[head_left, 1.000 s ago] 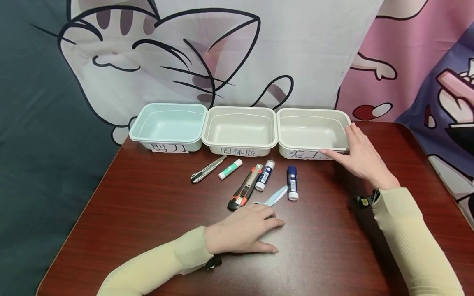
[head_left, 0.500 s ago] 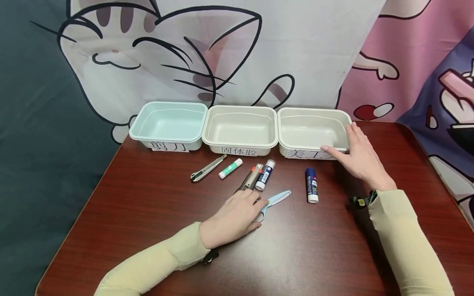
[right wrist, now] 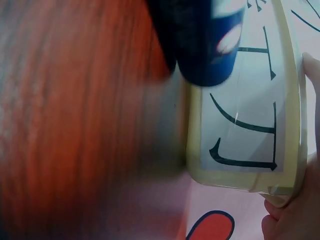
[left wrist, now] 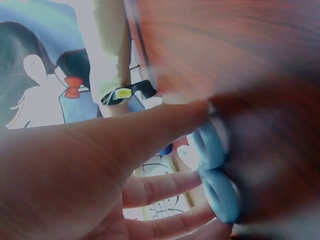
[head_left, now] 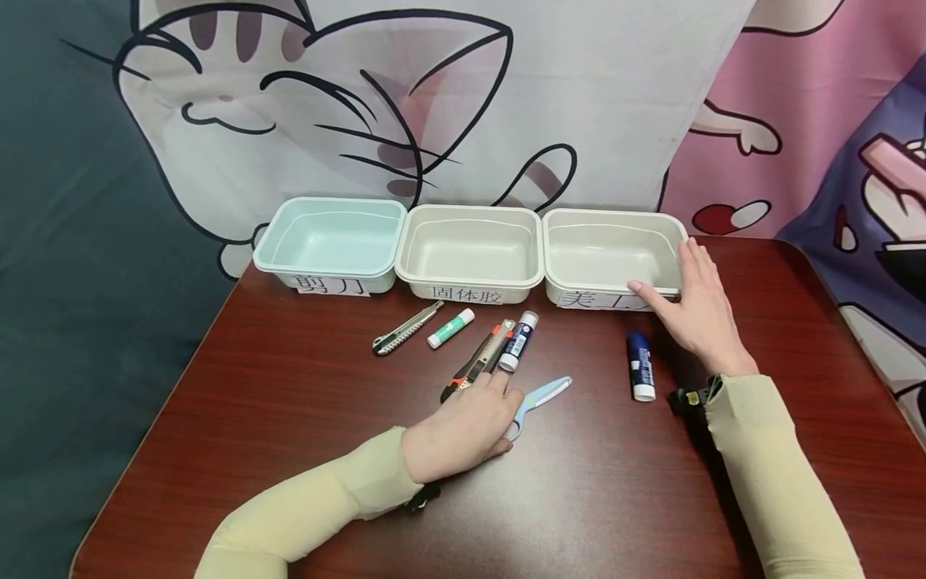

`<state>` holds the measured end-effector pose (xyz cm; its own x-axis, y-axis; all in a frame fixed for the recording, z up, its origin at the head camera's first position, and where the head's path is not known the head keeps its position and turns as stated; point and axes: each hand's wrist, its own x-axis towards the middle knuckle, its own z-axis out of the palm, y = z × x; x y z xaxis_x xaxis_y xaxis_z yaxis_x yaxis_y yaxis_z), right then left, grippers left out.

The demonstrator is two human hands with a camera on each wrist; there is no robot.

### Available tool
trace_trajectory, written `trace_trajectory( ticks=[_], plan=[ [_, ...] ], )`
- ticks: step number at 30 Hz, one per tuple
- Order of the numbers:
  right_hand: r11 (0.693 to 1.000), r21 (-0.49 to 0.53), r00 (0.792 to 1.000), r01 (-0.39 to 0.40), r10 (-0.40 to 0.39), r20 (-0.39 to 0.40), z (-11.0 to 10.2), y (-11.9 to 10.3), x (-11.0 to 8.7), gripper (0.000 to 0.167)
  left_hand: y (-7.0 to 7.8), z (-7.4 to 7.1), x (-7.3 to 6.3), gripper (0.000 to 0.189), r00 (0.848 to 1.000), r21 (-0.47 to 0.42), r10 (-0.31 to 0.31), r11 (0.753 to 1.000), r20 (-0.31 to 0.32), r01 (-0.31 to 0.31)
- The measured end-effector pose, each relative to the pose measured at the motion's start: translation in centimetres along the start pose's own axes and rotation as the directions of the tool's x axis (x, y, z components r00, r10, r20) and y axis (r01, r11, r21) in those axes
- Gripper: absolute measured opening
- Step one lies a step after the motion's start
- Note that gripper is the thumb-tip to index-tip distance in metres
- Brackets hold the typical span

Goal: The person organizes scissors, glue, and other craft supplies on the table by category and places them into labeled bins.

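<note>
Light blue scissors (head_left: 544, 394) lie on the table, blades toward the right. My left hand (head_left: 466, 426) is at their handles (left wrist: 220, 195), thumb on one side and fingers on the other. Just beyond its fingertips are a red-and-black utility knife (head_left: 481, 362) and a dark blue glue stick (head_left: 518, 342). My right hand (head_left: 700, 318) rests on the right end of the right-hand box (head_left: 615, 297), thumb at the front rim, fingers extended along the side. Another blue glue stick (head_left: 641, 368) stands out on the table near the right wrist, below that box.
Three boxes line the back edge: a pale blue box (head_left: 347, 281), a cream middle box (head_left: 470, 291) and the right-hand one, each with a paper label. A silver utility knife (head_left: 407, 330) and a green glue stick (head_left: 450, 329) lie before them. A printed cloth (head_left: 615, 96) hangs behind.
The blue glue stick has rolled right toward the right wrist. My left hand has drawn back from the scissors' blade side to their handles. The right hand stays at the box.
</note>
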<state>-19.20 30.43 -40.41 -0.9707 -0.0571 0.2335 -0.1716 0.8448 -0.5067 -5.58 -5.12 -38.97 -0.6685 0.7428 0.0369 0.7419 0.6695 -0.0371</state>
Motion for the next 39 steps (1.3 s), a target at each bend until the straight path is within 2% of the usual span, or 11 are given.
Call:
trace_trajectory(
  ticks=[5,12,17,19,22,24,26,28,34,39],
  plan=[
    [1.000,0.001,1.000,-0.003,0.003,0.004,0.0,0.0,0.0,0.100,-0.1,-0.1,0.5,0.047,1.000,-0.033,0.002,0.999,-0.007,-0.003],
    [1.000,0.013,1.000,0.004,-0.004,-0.006,0.1,0.1,0.1,0.100,-0.2,-0.1,0.9,0.048,1.000,-0.083,0.003,0.997,0.027,0.000],
    [1.000,0.009,1.000,0.003,-0.003,0.002,0.0,0.1,0.1,0.100,-0.8,-0.7,0.8,0.045,0.999,-0.198,-0.031,0.979,0.034,0.037],
    [1.000,0.006,1.000,0.003,-0.003,0.007,-0.1,0.0,0.1,0.100,-1.4,-1.2,0.7,0.044,0.998,-0.259,-0.057,0.964,0.013,0.059],
    [1.000,0.000,1.000,0.002,-0.002,0.018,-0.2,0.0,0.1,0.100,-2.9,-2.1,0.4,0.041,0.993,-0.337,-0.095,0.939,-0.072,0.066],
    [1.000,-0.006,1.000,-0.001,0.001,0.031,-0.3,-0.1,0.1,0.101,-4.2,-2.7,0.0,0.040,0.981,-0.371,-0.114,0.927,-0.158,0.048],
    [1.000,-0.012,0.999,-0.005,0.005,0.044,-0.4,-0.2,0.1,0.101,-5.6,-3.2,-0.4,0.042,0.961,-0.391,-0.144,0.920,-0.237,0.042],
    [1.000,-0.018,0.999,-0.005,0.006,0.054,-0.5,-0.3,0.1,0.101,-6.9,-3.7,-0.9,0.044,0.939,-0.413,-0.186,0.909,-0.288,0.053],
    [1.000,-0.031,0.997,-0.003,0.005,0.072,-0.8,-0.4,0.1,0.101,-10.8,-4.8,-2.6,0.051,0.880,-0.460,-0.352,0.869,-0.319,0.181],
    [0.999,-0.050,0.996,-0.005,0.009,0.091,-1.0,-0.6,0.0,0.102,-14.4,-5.1,-3.9,0.055,0.819,-0.469,-0.460,0.839,-0.342,0.276]
  ],
)
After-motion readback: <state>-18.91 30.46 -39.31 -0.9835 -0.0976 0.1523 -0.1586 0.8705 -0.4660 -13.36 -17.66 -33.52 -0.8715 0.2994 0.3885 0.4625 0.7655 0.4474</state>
